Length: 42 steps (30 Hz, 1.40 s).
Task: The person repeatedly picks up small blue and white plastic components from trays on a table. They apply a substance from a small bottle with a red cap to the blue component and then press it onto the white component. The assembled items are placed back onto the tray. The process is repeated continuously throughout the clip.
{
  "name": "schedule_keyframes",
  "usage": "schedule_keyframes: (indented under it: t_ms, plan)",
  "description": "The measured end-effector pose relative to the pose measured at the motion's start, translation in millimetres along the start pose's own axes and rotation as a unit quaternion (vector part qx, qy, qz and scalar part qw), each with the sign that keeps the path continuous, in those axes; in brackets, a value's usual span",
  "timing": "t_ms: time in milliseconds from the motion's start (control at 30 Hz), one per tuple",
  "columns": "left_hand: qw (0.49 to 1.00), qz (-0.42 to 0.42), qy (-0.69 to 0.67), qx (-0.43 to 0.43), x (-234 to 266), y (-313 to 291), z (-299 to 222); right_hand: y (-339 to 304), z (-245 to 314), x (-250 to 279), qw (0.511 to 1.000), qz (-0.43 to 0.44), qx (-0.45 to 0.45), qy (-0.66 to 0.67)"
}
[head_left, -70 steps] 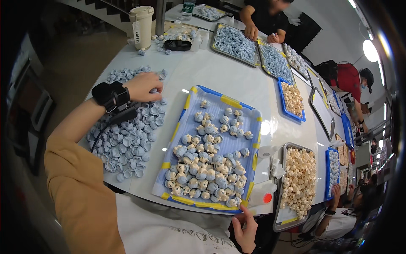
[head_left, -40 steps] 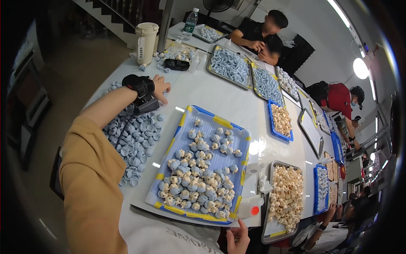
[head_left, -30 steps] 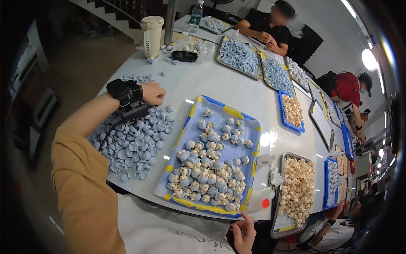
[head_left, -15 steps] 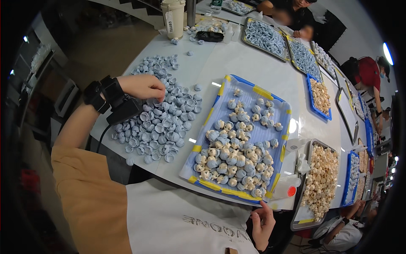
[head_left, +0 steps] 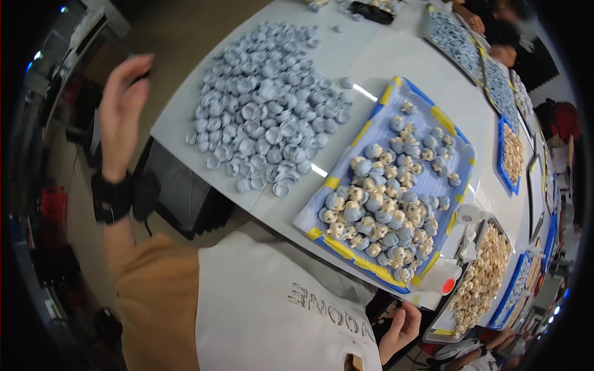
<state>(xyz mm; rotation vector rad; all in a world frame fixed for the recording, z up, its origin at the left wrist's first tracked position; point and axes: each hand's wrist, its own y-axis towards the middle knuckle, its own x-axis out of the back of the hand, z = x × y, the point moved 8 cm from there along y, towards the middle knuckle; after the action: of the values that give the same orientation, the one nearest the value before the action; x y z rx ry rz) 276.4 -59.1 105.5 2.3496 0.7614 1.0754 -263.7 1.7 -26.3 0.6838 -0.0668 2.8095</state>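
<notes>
My left hand (head_left: 124,117) is raised off the table at the far left, blurred, its fingers stretched and thumb apart, with nothing visible in it. To its right lies a big heap of small pale-blue hollow cups (head_left: 266,117). Low at the table's front edge, my right hand (head_left: 401,331) has loosely bent fingers and thumb apart, holding nothing I can see. It is nearest the lower corner of a blue tray (head_left: 365,267) edged with yellow tape. Inside sit many small cream figure heads with pale-blue caps (head_left: 383,210), crowded toward the near side.
Right of the tray stands a translucent bottle with a red spot (head_left: 447,285). Beyond it is a metal tray of cream pieces (head_left: 479,278). A blue tray of cream pieces (head_left: 511,157) and trays of blue pieces (head_left: 455,43) lie farther back. Other people are around the table.
My left hand has left the heap of cups and swung up and left, off the table. My right hand has dropped from the tray's corner. The view has turned toward the left.
</notes>
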Motion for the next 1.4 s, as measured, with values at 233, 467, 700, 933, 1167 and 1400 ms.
schedule_keyframes:
  t_ms: [233, 467, 700, 933, 1167, 1400]
  plan:
    - [0.847, -0.224, -0.172, 0.450, -5, -266, 93, -2, 23, -20, 0.994, 0.095, 0.038, -0.042]
    - [0.903, -0.227, -0.185, 0.313, -25, -220, 59, 1, 57, -45, 0.983, 0.122, 0.108, -0.085]
    - [0.997, -0.073, -0.006, 0.027, -69, -108, 4, -3, 52, -33, 0.991, 0.072, 0.107, -0.028]
    - [0.968, -0.247, 0.042, 0.025, -98, -112, 20, -5, 48, -13, 0.991, 0.053, 0.120, -0.032]
    - [0.957, -0.289, -0.016, 0.039, -97, -118, 25, 11, 47, -10, 0.982, 0.107, 0.137, -0.074]
    - [0.944, -0.322, -0.064, 0.040, -90, -127, 30, 22, 57, -29, 0.968, 0.181, 0.141, -0.098]
